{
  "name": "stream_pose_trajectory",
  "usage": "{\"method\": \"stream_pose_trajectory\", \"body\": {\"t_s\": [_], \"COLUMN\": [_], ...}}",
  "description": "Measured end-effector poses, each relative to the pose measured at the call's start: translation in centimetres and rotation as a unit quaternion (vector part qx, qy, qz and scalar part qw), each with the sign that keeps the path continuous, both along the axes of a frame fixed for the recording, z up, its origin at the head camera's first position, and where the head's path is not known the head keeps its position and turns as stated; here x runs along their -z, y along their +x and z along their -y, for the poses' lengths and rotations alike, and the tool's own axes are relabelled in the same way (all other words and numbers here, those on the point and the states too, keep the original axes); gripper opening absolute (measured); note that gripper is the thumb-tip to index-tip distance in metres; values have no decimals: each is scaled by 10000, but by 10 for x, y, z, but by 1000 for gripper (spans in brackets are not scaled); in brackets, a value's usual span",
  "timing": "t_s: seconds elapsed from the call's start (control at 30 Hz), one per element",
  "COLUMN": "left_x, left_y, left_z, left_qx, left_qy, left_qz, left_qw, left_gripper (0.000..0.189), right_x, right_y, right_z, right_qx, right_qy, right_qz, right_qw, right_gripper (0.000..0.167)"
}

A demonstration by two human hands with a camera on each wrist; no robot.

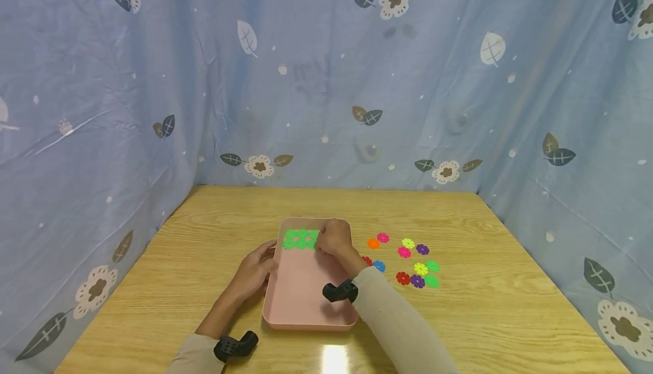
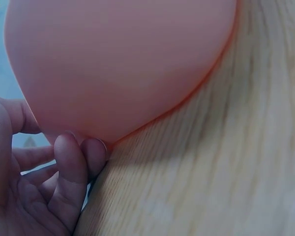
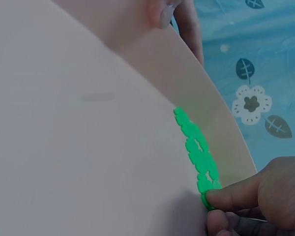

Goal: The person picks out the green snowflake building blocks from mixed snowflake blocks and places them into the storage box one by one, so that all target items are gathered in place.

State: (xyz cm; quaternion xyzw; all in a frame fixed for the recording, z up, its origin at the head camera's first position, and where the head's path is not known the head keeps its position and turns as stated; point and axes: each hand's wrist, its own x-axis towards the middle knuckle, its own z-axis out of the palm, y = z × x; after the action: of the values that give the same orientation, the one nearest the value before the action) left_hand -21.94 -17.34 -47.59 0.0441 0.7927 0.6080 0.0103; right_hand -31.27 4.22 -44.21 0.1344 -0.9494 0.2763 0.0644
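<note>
A shallow pink tray [image 1: 306, 300] stands on the wooden table, with green interlocking flower discs [image 1: 301, 239] lying side by side at its far end. At the tray's left wall, my left hand [image 1: 257, 269] grips the rim, its thumb inside and its fingers outside. The left wrist view shows curled fingertips [image 2: 71, 157] against the wall's outer face. My right hand [image 1: 334, 237] reaches into the far right of the tray. Its thumb and forefinger pinch a green flower disc [image 3: 205, 200] at the end of the joined rows, in the right wrist view.
To the tray's right, loose flower discs in several colours lie on the table [image 1: 484, 283], among them an orange disc [image 1: 373, 243], a blue disc [image 1: 378, 266] and a dark red disc [image 1: 403, 278]. A blue patterned curtain [image 1: 316, 90] surrounds the table.
</note>
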Motion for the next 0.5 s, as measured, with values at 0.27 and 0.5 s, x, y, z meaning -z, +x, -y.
{"method": "stream_pose_trajectory", "body": {"t_s": [0.27, 0.5], "left_x": [1, 0], "left_y": [-1, -1], "left_z": [0, 0], "left_qx": [-74, -85], "left_qy": [-84, -119], "left_qz": [-39, -30], "left_qw": [9999, 9999], "left_gripper": [61, 61], "right_x": [-2, -11], "right_y": [0, -2], "right_z": [-2, -12], "right_qx": [-4, -324], "right_qy": [-450, -2037], "right_qz": [313, 1338], "right_qw": [9985, 9693], "right_gripper": [28, 9]}}
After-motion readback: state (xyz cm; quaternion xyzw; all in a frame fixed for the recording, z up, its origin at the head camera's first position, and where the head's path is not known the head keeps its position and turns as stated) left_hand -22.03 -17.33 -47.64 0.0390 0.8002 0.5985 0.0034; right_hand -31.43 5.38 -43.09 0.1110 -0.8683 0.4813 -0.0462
